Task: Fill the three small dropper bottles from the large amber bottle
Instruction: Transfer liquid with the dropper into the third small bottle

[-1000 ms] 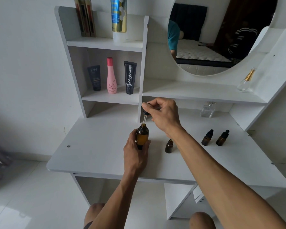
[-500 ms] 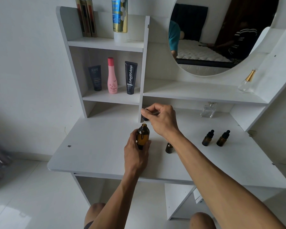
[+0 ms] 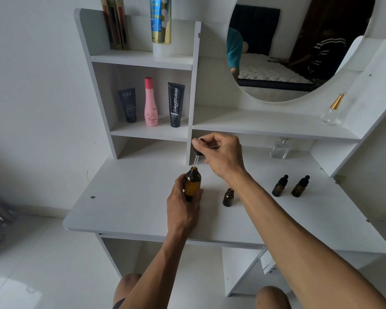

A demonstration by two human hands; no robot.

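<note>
My left hand (image 3: 184,210) grips the large amber bottle (image 3: 192,183), which stands open and upright on the white desk (image 3: 129,197). My right hand (image 3: 221,156) pinches a black dropper cap (image 3: 197,150) by its bulb. The glass pipette hangs from it just above the large bottle's mouth. One small amber bottle (image 3: 228,197) stands uncapped to the right of the large one, beside my right forearm. Two capped small dropper bottles (image 3: 280,186) (image 3: 300,186) stand side by side further right.
Shelves rise behind the desk with two dark tubes (image 3: 127,104) (image 3: 176,107) and a pink bottle (image 3: 151,102). A clear perfume bottle (image 3: 280,148) stands under the right shelf, another gold-capped one (image 3: 332,108) on it. A round mirror (image 3: 294,47) hangs above.
My right hand dipped the dropper down into the large bottle's neck and has lifted it again, so the pipette now hangs above the mouth. My left hand has kept its hold.
</note>
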